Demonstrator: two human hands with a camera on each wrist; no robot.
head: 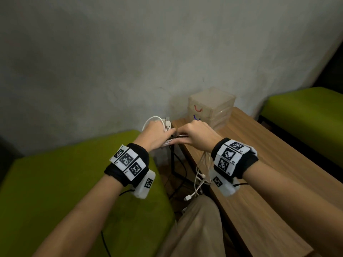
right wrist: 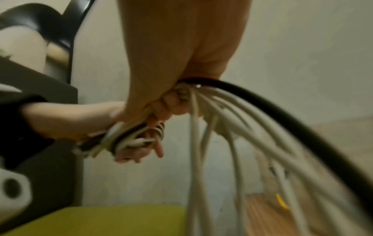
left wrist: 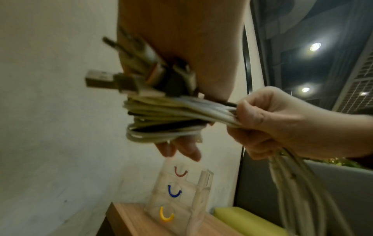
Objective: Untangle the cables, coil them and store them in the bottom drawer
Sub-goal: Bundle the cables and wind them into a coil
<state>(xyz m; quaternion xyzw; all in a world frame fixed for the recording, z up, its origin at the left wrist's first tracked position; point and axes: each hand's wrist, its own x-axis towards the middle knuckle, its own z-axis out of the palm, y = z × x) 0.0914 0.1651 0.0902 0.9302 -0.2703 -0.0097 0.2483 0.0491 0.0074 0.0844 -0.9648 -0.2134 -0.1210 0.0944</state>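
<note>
Several white cables and a black one are wound into a coil (left wrist: 161,118) round the fingers of my left hand (head: 157,132), which holds it with USB plugs (left wrist: 101,80) sticking out. My right hand (head: 193,132) grips the same strands just right of the coil. The loose cable ends (head: 201,175) hang from it down past the table edge. In the right wrist view the hanging cables (right wrist: 222,127) fan out below my right fist. The clear drawer unit (head: 211,108) stands on the table behind my hands, all drawers closed; the bottom drawer has a yellow handle (left wrist: 166,214).
A wooden table (head: 259,164) runs along the right against a grey wall. Green cushioned seats lie at the left (head: 74,182) and the far right (head: 306,112). My trouser leg (head: 194,229) fills the gap below. Dark wires lie on the floor (head: 178,169).
</note>
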